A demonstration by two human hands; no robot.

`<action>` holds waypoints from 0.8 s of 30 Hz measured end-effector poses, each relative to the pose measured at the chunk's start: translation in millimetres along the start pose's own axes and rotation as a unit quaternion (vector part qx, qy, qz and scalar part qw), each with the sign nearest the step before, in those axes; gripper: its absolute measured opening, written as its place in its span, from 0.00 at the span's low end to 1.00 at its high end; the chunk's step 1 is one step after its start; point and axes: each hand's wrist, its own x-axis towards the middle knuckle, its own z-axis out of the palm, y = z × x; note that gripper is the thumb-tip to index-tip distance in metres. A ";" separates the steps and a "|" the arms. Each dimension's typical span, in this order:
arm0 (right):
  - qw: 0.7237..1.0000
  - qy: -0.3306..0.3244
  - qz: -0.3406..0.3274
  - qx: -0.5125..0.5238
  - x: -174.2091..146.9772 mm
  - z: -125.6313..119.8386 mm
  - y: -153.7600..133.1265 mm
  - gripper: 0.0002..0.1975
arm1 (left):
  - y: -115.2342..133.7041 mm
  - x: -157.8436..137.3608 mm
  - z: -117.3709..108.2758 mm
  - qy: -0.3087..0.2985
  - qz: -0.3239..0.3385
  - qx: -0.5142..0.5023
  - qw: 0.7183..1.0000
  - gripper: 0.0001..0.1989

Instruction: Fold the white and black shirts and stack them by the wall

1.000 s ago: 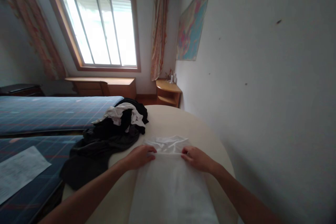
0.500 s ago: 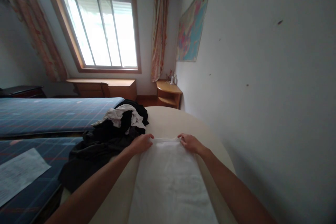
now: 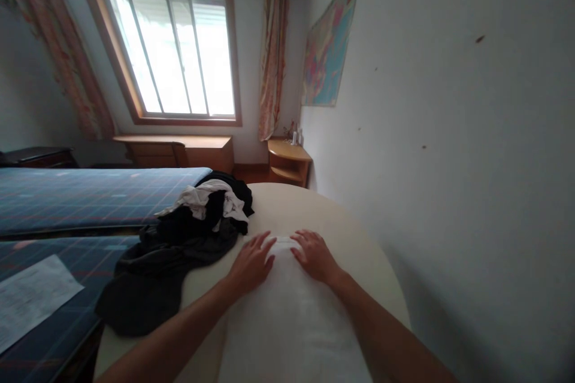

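Note:
A white folded piece of cloth [image 3: 291, 317], its kind of garment not clear, lies lengthwise on the cream round table [image 3: 354, 239] in front of me. My left hand [image 3: 252, 260] rests on the left side of its far end, fingers spread. On the right side of that end lies my right hand [image 3: 314, 254], fingers also apart and touching the fabric. Between the two hands the cloth's far edge shows as a straight band. Neither hand grips it.
Dark and white clothes [image 3: 202, 221] are heaped on the table's left side. Beyond them stand beds with blue plaid mattresses [image 3: 81, 197], one bearing a paper sheet [image 3: 38, 299]. A wall [image 3: 471, 191] runs close along the right. A wooden corner shelf [image 3: 290, 152] stands behind the table.
Both hands have let go of the cloth's far corners. They have moved inward, closer together, and their fingers have spread out over the fabric.

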 end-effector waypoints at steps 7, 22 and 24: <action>0.993 -0.110 0.031 0.002 -4.0 20.7 -2.2 0.33 | 2.3 3.2 31.0 -0.102 -0.008 0.027 0.994 0.29; 0.982 -0.114 0.138 -0.063 68.8 20.6 21.2 0.28 | -24.6 91.2 48.4 -0.075 0.013 0.037 0.996 0.27; 0.976 -0.108 0.183 -0.040 70.8 29.1 17.6 0.30 | -27.0 96.0 46.2 -0.074 0.016 0.037 0.996 0.26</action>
